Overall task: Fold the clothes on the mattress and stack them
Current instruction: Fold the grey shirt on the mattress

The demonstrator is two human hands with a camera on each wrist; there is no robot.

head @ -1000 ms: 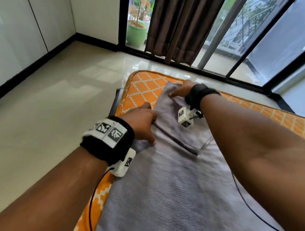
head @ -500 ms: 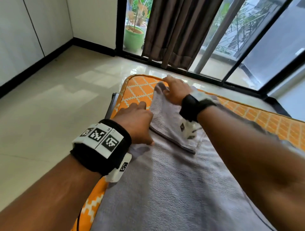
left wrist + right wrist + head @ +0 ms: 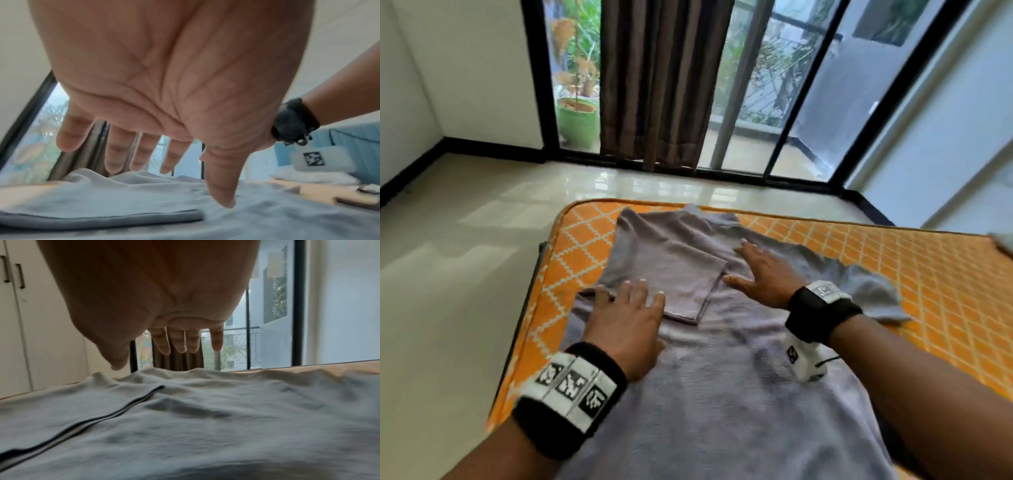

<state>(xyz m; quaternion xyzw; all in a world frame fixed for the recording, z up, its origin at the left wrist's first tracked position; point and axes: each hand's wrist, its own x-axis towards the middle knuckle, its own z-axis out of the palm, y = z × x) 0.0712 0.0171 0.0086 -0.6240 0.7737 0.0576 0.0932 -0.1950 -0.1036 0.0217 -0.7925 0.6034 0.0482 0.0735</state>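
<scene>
Head view: shirt [image 3: 715, 394] bottom cut off

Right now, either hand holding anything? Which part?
Nothing held. Left hand and right hand are both open, fingers spread over the grey shirt; the wrist views show the palms just above the cloth.

Hidden and cut off
The grey shirt [image 3: 722, 394] runs off the bottom edge; its right sleeve lies partly behind the right hand [image 3: 767, 277].

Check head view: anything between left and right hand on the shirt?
Head view: between the left hand and right hand lies the folded-in sleeve of the grey shirt; nothing else.
</scene>
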